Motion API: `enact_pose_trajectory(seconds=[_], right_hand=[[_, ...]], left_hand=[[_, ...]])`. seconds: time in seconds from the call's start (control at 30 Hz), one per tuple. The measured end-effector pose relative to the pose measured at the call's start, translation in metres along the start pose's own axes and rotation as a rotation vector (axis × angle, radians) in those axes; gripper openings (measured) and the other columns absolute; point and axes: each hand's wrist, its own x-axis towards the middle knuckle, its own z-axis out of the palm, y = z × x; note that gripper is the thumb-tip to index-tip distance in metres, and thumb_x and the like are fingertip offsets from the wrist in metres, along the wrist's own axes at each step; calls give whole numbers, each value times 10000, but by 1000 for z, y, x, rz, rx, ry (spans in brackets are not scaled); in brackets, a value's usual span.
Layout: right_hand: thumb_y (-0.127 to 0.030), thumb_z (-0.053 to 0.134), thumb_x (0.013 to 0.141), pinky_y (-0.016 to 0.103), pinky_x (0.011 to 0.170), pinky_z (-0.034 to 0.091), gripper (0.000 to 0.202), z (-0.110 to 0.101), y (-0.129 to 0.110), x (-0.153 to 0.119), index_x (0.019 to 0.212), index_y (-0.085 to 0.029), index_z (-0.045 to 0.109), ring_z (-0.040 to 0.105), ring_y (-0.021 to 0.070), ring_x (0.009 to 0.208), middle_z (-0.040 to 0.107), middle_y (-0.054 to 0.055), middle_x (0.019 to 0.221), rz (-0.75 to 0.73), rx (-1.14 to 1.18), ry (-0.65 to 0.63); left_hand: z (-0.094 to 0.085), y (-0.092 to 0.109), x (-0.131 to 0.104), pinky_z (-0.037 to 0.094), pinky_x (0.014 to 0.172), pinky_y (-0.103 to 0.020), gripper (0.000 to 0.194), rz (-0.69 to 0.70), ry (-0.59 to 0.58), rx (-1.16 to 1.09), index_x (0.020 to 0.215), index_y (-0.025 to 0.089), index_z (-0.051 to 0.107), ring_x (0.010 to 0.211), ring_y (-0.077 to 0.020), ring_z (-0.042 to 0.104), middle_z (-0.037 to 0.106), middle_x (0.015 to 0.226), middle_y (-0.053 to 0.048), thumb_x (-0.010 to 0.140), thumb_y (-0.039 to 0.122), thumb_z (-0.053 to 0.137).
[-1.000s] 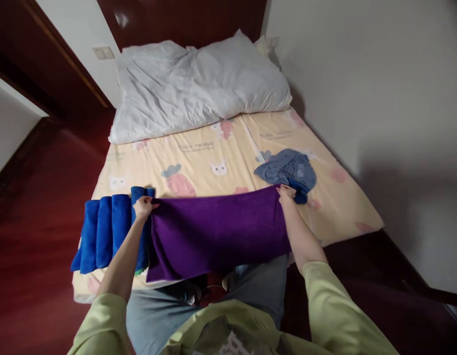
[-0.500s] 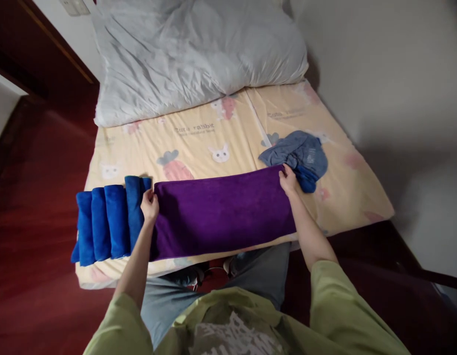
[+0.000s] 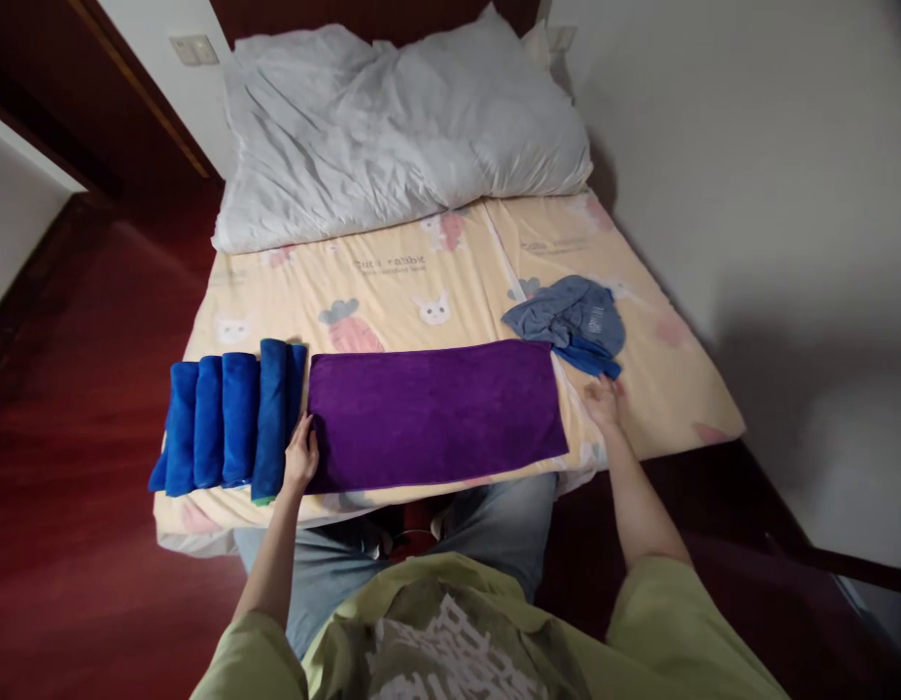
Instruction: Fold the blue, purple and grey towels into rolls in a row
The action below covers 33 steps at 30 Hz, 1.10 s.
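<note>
A purple towel (image 3: 435,413) lies spread flat as a long rectangle along the near side of the bed. At its left edge rests my left hand (image 3: 302,452), fingers stretched out and touching the cloth. My right hand (image 3: 606,401) is off the towel, to the right of it, with fingers apart close to the blue end of a crumpled grey-blue cloth (image 3: 577,313). Several blue rolled towels (image 3: 238,418) stand side by side left of the purple one; the rightmost rolls are a darker blue.
The bed carries a yellow sheet (image 3: 435,277) printed with rabbits and carrots. A large grey-white quilt or pillow (image 3: 398,136) lies bunched at the far end. To the right is a plain wall (image 3: 748,194); dark red floor (image 3: 78,408) shows on the left.
My right hand has let go of the purple towel's far right corner and moved right and nearer. My left hand has slid down the left edge. The view has tilted up.
</note>
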Motion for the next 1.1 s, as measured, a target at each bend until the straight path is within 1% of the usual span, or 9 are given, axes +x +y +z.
enact_pose_trajectory(seconds=[0.07,0.2,0.37,0.43,0.53,0.63,0.7,0.87,1.1], right_hand=[[-380,511,906,512,1276,265,616,3,-7,-37,1472,-135,497,310,276,1544,446,185,1571,-77,-60,1],[-418,424,971,550,1288,225,568,22,-18,-111,1492,-198,482,271,279,1565,364,125,1644,-264,-197,-107],[-426,365,1001,510,1308,166,563,42,-17,-159,1508,-206,472,223,265,1580,320,96,1669,-278,-230,-126],[-433,373,999,488,1301,200,558,42,-17,-164,1496,-206,484,270,262,1559,351,101,1653,-257,-190,-91],[-456,432,967,462,1241,333,557,37,-17,-159,1436,-173,534,452,267,1434,528,153,1506,-136,-74,-20],[-420,526,900,429,1124,463,464,27,-8,-148,1249,-138,643,638,254,1173,683,172,1245,100,55,37],[-372,603,832,397,1023,525,366,19,1,-142,1103,-140,682,685,229,1001,729,140,1088,228,160,3],[-324,783,667,290,734,544,304,1,9,-137,900,-159,679,634,154,688,692,18,748,365,352,-165],[-246,856,608,196,485,398,257,-14,-20,-143,779,-156,686,506,93,516,627,-8,599,474,436,-276]], left_hand=[[-3,-2,-3,330,1251,-424,500,14,-28,3,1413,158,562,1478,-231,429,506,1548,-136,990,346,372],[-8,-7,-9,290,1270,-424,528,41,-66,19,1461,175,529,1518,-222,360,461,1586,-120,990,348,363],[0,-4,-24,231,1286,-459,634,87,-65,117,1553,100,411,1579,-285,190,246,1686,-170,1011,419,332],[5,-2,-34,189,1292,-486,670,100,-47,167,1565,68,386,1586,-320,140,213,1689,-200,1018,450,322],[8,-1,-46,181,1288,-505,673,93,-23,194,1578,76,364,1585,-339,140,241,1675,-213,1024,454,321],[5,2,-52,253,1263,-514,618,73,17,196,1540,120,431,1550,-350,256,317,1637,-206,1013,436,368],[-2,5,-56,321,1227,-518,565,44,79,211,1471,120,507,1483,-357,375,432,1543,-224,1000,408,391],[-21,10,-75,488,1069,-511,480,-133,121,237,1337,126,596,1229,-359,593,621,1224,-207,943,360,454],[-28,11,-98,544,928,-444,385,-376,93,155,1175,179,645,1028,-327,695,721,1040,-139,873,403,563]])
